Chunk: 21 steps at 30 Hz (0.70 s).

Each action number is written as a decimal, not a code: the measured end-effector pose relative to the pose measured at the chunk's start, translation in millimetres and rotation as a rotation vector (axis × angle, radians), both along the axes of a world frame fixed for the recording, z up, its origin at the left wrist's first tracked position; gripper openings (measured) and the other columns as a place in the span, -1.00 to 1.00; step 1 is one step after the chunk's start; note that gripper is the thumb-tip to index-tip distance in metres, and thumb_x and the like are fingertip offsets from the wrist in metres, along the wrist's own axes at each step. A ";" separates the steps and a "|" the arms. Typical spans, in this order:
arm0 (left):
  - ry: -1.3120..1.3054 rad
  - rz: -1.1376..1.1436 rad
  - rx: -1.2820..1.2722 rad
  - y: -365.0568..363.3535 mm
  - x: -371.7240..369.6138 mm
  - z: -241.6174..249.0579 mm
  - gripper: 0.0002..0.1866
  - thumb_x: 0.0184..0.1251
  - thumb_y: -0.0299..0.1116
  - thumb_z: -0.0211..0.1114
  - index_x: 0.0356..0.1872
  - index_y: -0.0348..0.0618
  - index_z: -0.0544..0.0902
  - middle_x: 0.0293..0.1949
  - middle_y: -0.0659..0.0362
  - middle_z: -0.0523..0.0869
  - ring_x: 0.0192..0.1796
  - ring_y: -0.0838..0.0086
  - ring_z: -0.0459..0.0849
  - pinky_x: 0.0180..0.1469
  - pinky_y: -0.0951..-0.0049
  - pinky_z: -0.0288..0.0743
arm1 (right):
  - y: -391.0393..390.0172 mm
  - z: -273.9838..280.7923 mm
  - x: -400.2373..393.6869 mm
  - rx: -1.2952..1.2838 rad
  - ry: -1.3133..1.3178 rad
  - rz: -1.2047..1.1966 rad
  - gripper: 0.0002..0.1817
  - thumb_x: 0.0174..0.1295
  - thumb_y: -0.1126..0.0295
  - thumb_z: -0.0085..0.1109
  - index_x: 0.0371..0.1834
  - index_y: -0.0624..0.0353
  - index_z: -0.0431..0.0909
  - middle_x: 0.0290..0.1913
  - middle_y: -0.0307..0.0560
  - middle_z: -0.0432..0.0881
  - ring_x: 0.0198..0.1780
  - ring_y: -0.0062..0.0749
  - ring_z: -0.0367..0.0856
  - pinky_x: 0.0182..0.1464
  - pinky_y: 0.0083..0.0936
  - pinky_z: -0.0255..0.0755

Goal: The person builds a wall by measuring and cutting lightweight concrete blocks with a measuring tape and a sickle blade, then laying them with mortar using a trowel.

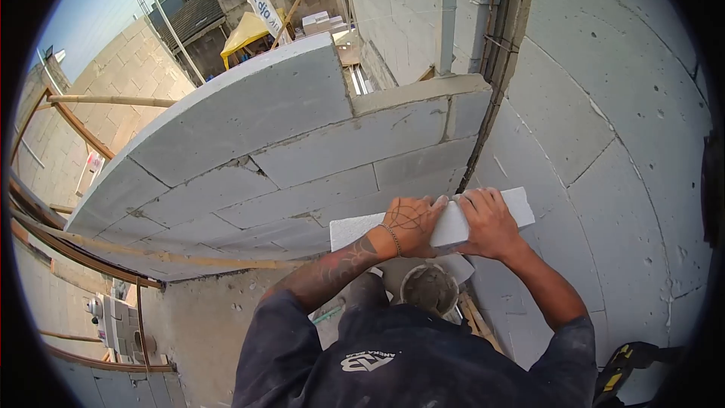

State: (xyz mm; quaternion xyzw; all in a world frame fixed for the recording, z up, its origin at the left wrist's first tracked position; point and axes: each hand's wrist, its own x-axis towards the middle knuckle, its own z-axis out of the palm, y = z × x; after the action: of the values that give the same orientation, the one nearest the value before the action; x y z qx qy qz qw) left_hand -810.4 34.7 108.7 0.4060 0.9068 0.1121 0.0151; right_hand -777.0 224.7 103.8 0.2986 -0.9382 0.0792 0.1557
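Observation:
A white lightweight concrete block (451,228) is held level in front of my chest, its two ends showing beyond my hands. My left hand (411,225) is closed round its left part, with a bracelet on the wrist. Gripping the same block nearer its right end is my right hand (488,224). Beyond the block stands a wall (332,147) of light grey blocks. Its top course stops short of the corner, leaving a lower ledge (419,93) coated with grey material. Below my hands is a bucket (429,289) holding grey mortar.
A tall block wall (574,166) rises close on my right, with a vertical reinforced slot (498,38) at the corner. A wooden pole (174,257) crosses at left above the concrete floor (204,332). Outside are a yellow canopy (245,32) and a banner (259,1).

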 end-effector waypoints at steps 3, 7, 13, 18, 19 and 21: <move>0.182 0.018 0.029 1.8 -26.3 90.3 -0.15 -0.37 -0.03 0.39 0.01 -0.42 0.40 -0.31 -0.07 0.60 -0.27 0.13 0.62 -0.21 0.29 0.49 | 5.9 87.8 -35.8 0.078 0.174 0.016 -0.10 -0.59 0.10 0.52 -0.04 0.31 0.40 -0.08 0.06 0.45 0.01 -0.12 0.39 0.12 -0.29 0.21; 0.374 0.045 0.049 10.7 -72.8 183.6 -0.20 -0.34 0.05 0.36 -0.12 -0.49 0.50 -0.33 -0.15 0.63 -0.27 0.14 0.65 -0.19 0.34 0.51 | 21.1 184.2 -89.3 0.149 0.361 -0.017 -0.04 -0.65 0.08 0.54 0.00 0.25 0.41 0.00 -0.01 0.45 0.06 -0.15 0.38 0.14 -0.30 0.25; 0.379 -0.016 -0.004 29.1 -156.5 274.4 -0.26 -0.37 0.17 0.32 -0.33 -0.43 0.63 -0.36 -0.18 0.64 -0.30 0.17 0.63 -0.16 0.34 0.46 | 45.4 258.1 -170.6 0.220 0.411 -0.075 0.17 -0.77 0.00 0.56 0.15 0.21 0.30 0.12 0.04 0.38 0.17 -0.10 0.32 0.26 -0.23 0.17; 0.444 -0.075 -0.021 35.3 -211.8 285.7 -0.22 -0.42 0.21 0.32 -0.40 -0.48 0.62 -0.41 -0.17 0.65 -0.34 0.16 0.63 -0.21 0.35 0.47 | 56.8 267.4 -217.9 0.291 0.482 -0.131 0.21 -0.75 -0.07 0.54 0.18 0.20 0.27 0.14 0.02 0.35 0.20 -0.11 0.27 0.30 -0.24 0.10; 0.412 -0.063 -0.067 38.5 -222.2 284.3 -0.22 -0.42 0.21 0.32 -0.39 -0.48 0.62 -0.40 -0.16 0.65 -0.33 0.16 0.63 -0.20 0.34 0.47 | 58.1 260.5 -226.2 0.285 0.493 -0.152 0.22 -0.75 -0.08 0.53 0.19 0.20 0.25 0.15 0.02 0.34 0.22 -0.11 0.25 0.31 -0.25 0.08; 0.386 -0.055 -0.120 43.6 -235.2 286.6 -0.22 -0.42 0.22 0.32 -0.38 -0.47 0.63 -0.39 -0.16 0.65 -0.33 0.17 0.63 -0.20 0.33 0.46 | 60.1 257.1 -239.1 0.267 0.453 -0.156 0.23 -0.75 -0.10 0.53 0.20 0.20 0.24 0.16 0.03 0.33 0.22 -0.11 0.24 0.31 -0.25 0.08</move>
State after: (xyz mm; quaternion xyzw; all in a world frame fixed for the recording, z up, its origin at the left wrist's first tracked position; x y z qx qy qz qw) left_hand -1045.6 78.3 395.3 0.4428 0.8866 -0.0225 -0.1319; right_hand -1016.1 284.8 360.9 0.2536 -0.9018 -0.1264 0.3264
